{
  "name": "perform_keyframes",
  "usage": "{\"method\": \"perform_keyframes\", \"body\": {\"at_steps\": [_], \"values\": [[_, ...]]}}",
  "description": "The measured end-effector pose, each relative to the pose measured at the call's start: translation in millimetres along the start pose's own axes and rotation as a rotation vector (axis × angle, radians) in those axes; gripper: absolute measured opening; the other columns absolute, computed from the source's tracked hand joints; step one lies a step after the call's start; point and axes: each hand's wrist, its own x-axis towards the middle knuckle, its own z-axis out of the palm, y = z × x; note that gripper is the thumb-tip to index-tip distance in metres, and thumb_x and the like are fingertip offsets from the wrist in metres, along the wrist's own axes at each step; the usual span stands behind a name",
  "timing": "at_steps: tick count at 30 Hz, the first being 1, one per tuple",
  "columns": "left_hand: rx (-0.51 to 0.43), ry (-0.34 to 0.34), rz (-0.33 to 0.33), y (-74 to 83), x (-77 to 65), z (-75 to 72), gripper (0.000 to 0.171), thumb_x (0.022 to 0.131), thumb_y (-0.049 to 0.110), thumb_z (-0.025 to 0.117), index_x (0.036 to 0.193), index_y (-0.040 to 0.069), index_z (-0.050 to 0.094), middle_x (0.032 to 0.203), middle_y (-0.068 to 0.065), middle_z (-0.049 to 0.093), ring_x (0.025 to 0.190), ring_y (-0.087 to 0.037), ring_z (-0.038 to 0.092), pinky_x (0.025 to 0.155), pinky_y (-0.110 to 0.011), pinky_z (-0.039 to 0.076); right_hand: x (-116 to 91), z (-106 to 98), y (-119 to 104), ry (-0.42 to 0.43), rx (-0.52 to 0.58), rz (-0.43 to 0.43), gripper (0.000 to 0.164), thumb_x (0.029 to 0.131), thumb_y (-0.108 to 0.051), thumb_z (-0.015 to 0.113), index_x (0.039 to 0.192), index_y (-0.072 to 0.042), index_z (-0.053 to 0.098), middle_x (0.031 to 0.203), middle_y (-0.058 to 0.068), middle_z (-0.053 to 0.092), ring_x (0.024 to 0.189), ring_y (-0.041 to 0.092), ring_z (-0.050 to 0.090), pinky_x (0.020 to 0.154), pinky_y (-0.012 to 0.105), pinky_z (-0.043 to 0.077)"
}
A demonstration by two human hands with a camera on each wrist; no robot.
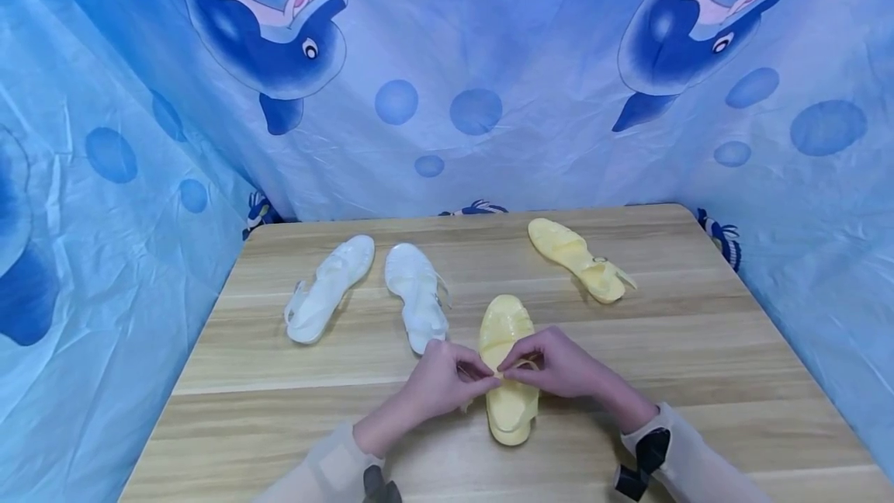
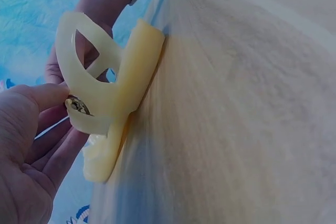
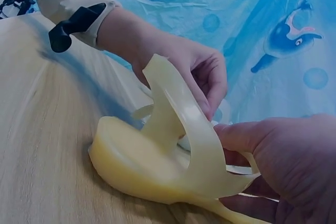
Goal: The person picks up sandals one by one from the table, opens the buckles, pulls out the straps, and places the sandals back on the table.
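Note:
Both hands meet over a yellow sandal (image 1: pixel 506 318) that lies sole-down on the table, toe pointing away. My left hand (image 1: pixel 447 380) pinches its ankle strap from the left. In the left wrist view the thumb touches a round metal buckle (image 2: pixel 79 104) on the strap. From the right side, my right hand (image 1: pixel 555 363) pinches the strap near the same spot. The heel band (image 3: pixel 197 135) stands up in the right wrist view, with my right thumb against it. Where exactly the strap end runs between the fingertips is hidden.
A second yellow sandal (image 1: pixel 569 251) lies at the back right. Two white sandals, one further left (image 1: pixel 328 289) and one nearer the middle (image 1: pixel 415 286), lie beyond my left hand. Blue dolphin-print curtains (image 1: pixel 447 60) surround the wooden table (image 1: pixel 293 425).

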Motion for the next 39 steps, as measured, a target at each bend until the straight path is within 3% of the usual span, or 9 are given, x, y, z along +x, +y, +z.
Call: {"method": "perform_keyframes", "body": {"at_steps": [7,13,21,28,39], "values": [[-0.008,-0.037,-0.049,2.0,1.2,-1.1,0.010,0.089,0.016,0.087,0.088,0.007,0.082,0.085,-0.007,0.082,0.070,0.003,0.072,0.066,-0.016,0.062,-1.1,0.4,2.9,0.016,0.032,-0.012,0.011,0.093,-0.014,0.082,0.101,-0.020,0.083,0.087,-0.009,0.079,0.060,-0.006,0.046,0.051,0.016,0.043],[-0.005,-0.041,-0.048,2.6,1.9,-1.2,0.009,0.089,0.016,0.087,0.088,0.009,0.081,0.084,-0.006,0.082,0.070,0.003,0.073,0.066,-0.016,0.062,1.1,-0.1,1.3,0.021,0.042,-0.009,0.011,0.095,-0.018,0.081,0.105,-0.019,0.085,0.090,-0.008,0.081,0.057,-0.007,0.042,0.050,0.014,0.039],[-0.018,-0.060,-0.058,1.6,2.2,-2.4,0.009,0.089,0.012,0.086,0.086,0.008,0.079,0.085,-0.007,0.082,0.071,0.001,0.074,0.067,-0.016,0.062,-2.6,0.4,3.7,0.030,0.045,0.001,0.008,0.092,-0.015,0.083,0.100,-0.018,0.085,0.085,-0.007,0.081,0.057,-0.007,0.046,0.049,0.015,0.041],[-0.002,-0.062,-0.041,0.5,3.4,-1.3,0.009,0.089,0.015,0.086,0.088,0.009,0.080,0.085,-0.006,0.082,0.071,0.002,0.073,0.067,-0.015,0.062,4.5,0.8,-2.5,0.032,0.021,0.037,0.008,0.094,-0.022,0.082,0.101,-0.021,0.085,0.087,-0.011,0.081,0.058,-0.005,0.047,0.051,0.016,0.043],[-0.008,-0.069,-0.038,-1.2,4.0,-1.7,0.009,0.089,0.012,0.085,0.087,0.009,0.077,0.084,-0.006,0.081,0.070,0.003,0.071,0.066,-0.016,0.062,1.1,0.7,5.5,0.020,0.021,-0.042,0.008,0.091,-0.014,0.083,0.097,-0.019,0.085,0.087,-0.009,0.082,0.063,-0.007,0.054,0.053,0.016,0.047]]}}
